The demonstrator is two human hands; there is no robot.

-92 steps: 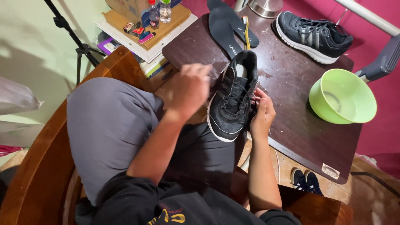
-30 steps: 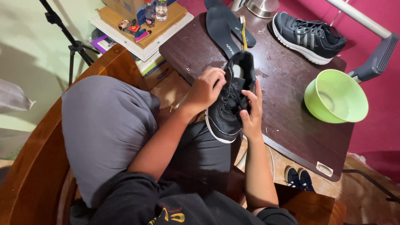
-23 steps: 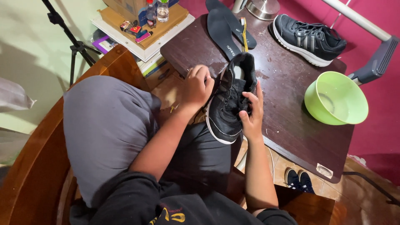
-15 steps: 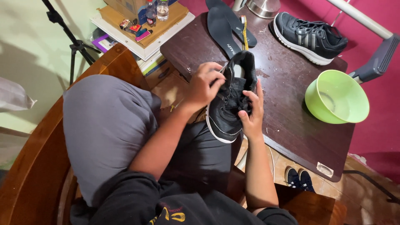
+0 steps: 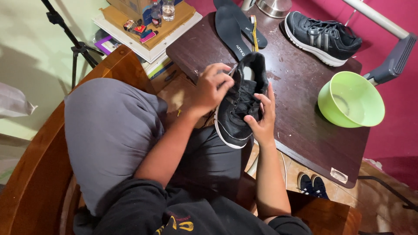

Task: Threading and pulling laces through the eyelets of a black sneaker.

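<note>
Over the near edge of a dark table (image 5: pixel 305 130), two hands hold a black sneaker (image 5: pixel 239 104).
Right hand (image 5: pixel 261 119) grips its side; left hand (image 5: pixel 211 87) pinches near the tongue. Behind lie two insoles (image 5: pixel 233 30), another sneaker (image 5: pixel 322 37) and a green bowl (image 5: pixel 350 100).

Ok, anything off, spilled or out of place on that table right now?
Pale flecks and smears dot the dark table beside the black shoe in both hands. Two insoles lie loose at the far edge, a yellow-handled brush across them.
</note>
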